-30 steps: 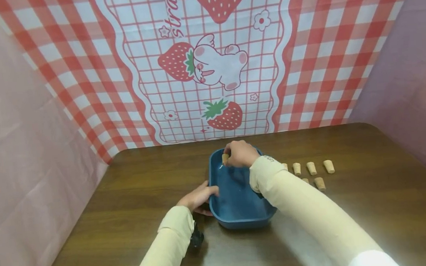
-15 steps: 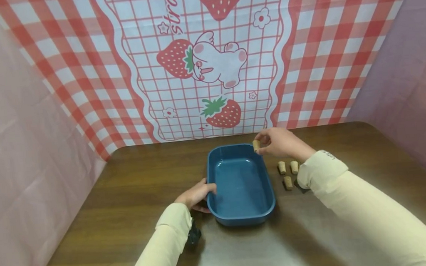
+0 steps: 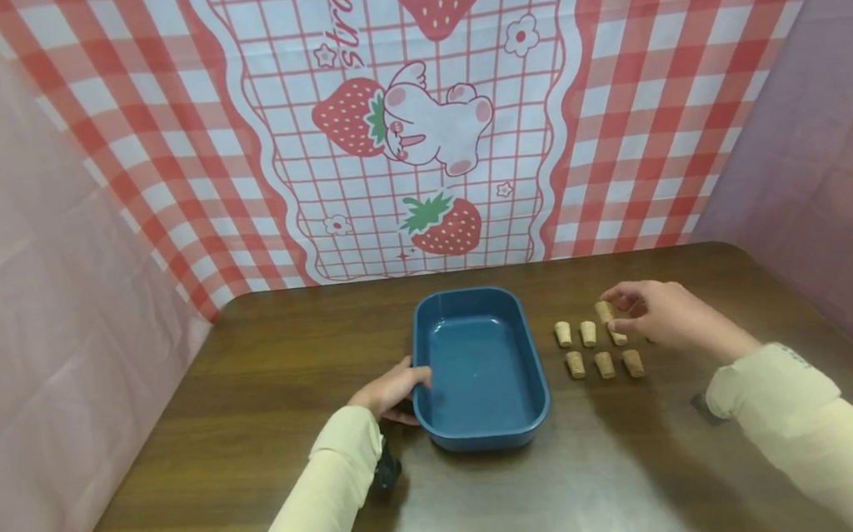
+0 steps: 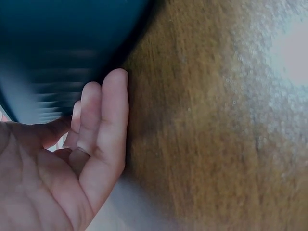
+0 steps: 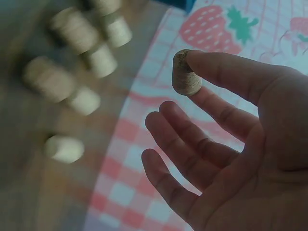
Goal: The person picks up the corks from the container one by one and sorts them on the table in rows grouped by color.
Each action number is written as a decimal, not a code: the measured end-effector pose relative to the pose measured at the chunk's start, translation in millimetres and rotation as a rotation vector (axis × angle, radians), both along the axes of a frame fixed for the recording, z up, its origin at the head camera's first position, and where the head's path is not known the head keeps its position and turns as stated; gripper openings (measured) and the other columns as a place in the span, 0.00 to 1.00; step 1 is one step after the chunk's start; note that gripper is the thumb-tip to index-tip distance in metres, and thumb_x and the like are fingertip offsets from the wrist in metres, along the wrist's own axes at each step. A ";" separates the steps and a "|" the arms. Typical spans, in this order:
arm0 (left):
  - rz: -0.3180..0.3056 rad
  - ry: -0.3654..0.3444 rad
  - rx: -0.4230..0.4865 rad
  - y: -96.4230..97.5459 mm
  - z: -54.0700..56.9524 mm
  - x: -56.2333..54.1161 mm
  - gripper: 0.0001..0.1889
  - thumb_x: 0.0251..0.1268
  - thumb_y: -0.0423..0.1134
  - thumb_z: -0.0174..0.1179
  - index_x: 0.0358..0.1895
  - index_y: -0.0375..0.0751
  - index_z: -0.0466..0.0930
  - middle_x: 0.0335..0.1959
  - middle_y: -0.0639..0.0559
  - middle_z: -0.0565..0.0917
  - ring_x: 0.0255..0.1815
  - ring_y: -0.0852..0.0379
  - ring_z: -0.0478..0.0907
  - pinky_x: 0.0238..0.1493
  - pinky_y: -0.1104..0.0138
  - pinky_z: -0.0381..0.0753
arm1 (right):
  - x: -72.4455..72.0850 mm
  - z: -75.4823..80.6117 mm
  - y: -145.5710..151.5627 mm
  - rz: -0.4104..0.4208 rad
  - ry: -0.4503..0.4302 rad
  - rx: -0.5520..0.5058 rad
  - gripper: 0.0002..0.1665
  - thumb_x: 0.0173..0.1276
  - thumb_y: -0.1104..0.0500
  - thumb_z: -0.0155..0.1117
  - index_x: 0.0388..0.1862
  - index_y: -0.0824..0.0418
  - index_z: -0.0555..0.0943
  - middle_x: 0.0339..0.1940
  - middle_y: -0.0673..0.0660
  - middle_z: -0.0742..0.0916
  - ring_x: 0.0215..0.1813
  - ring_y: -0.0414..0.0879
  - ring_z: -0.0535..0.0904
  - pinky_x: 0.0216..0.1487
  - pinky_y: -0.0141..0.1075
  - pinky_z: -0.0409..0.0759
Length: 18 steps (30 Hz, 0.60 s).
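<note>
My right hand [image 3: 664, 318] pinches a tapered tan cork [image 3: 605, 311] between thumb and index finger, with the other fingers spread, as the right wrist view shows. It hovers over the back row of corks on the table, overlapping part of that row in the head view. My left hand [image 3: 397, 392] grips the left wall of a blue rectangular tub [image 3: 485, 439], its thumb over the rim. In the left wrist view, the left fingers [image 4: 114, 110] lie along the tub's outer side, close to the tabletop. Nothing lies inside the tub.
Two rows of corks stand right of the tub, with a pale cork [image 3: 563, 334] at the back left and a darker cork [image 3: 633, 363] at the front right. Behind the brown wooden table [image 3: 290, 343] hangs a red-and-white checked strawberry cloth [image 3: 625, 117].
My right hand has carried the cork from above the tub, past its far right corner, to the right over the other corks. The left hand stays on the tub.
</note>
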<state>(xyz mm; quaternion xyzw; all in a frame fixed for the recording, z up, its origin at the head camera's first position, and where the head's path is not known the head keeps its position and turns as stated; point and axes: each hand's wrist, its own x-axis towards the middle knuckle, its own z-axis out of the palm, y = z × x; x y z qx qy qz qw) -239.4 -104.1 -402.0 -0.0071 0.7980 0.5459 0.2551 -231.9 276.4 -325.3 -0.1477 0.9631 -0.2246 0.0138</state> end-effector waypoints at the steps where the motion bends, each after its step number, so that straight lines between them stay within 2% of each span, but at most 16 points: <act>1: 0.001 -0.001 -0.002 0.0 -0.2 0.0 0.40 0.52 0.39 0.51 0.74 0.35 0.58 0.60 0.36 0.74 0.55 0.44 0.75 0.44 0.52 0.89 | 2.3 -4.6 6.3 -0.008 0.006 0.000 0.26 0.67 0.58 0.68 0.60 0.71 0.78 0.47 0.69 0.85 0.49 0.65 0.82 0.44 0.56 0.84; 9: 0.000 -0.003 0.000 -1.5 -1.0 0.3 0.41 0.53 0.39 0.52 0.75 0.34 0.57 0.62 0.35 0.72 0.56 0.43 0.74 0.45 0.51 0.88 | 15.0 -39.9 49.2 -0.040 0.034 0.043 0.25 0.65 0.59 0.71 0.57 0.72 0.79 0.40 0.67 0.86 0.46 0.66 0.83 0.44 0.61 0.82; 15: -0.001 -0.004 0.001 -1.9 -1.2 -0.4 0.42 0.53 0.39 0.52 0.76 0.34 0.56 0.64 0.34 0.71 0.57 0.42 0.74 0.46 0.50 0.88 | 17.3 -57.1 68.0 -0.064 0.011 0.072 0.27 0.64 0.59 0.71 0.56 0.75 0.78 0.42 0.70 0.86 0.47 0.72 0.81 0.46 0.66 0.79; 18: -0.003 -0.008 0.000 -1.1 -1.5 -1.1 0.41 0.53 0.39 0.52 0.75 0.34 0.56 0.64 0.35 0.71 0.57 0.42 0.74 0.46 0.50 0.88 | 17.4 -63.3 73.5 -0.069 0.010 0.076 0.27 0.63 0.60 0.71 0.56 0.75 0.78 0.40 0.68 0.86 0.46 0.71 0.81 0.45 0.65 0.80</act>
